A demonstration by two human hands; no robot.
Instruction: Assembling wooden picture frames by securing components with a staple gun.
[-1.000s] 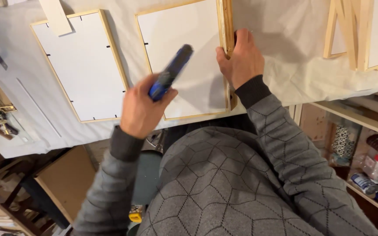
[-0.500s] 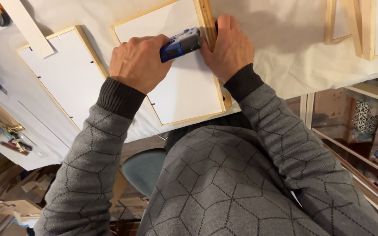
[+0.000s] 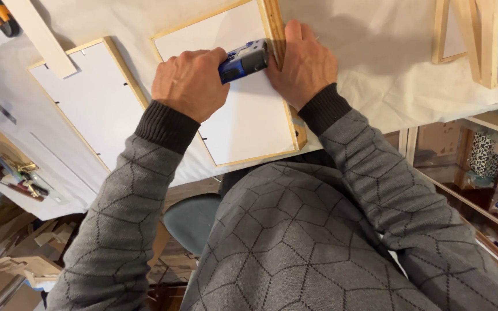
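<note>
Head view: left hand (image 3: 191, 83) grips one blue stapler (image 3: 244, 59) on the middle wooden frame (image 3: 243, 115); right hand (image 3: 302, 64) lies flat on its rail. Four frames lie on the tabletop (image 3: 370, 63).

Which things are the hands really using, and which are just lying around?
In use:
left hand
blue and grey tool
right hand
wooden frame with white backing

Lying about:
second frame
loose wooden strip
frames at top right
white cloth
</note>
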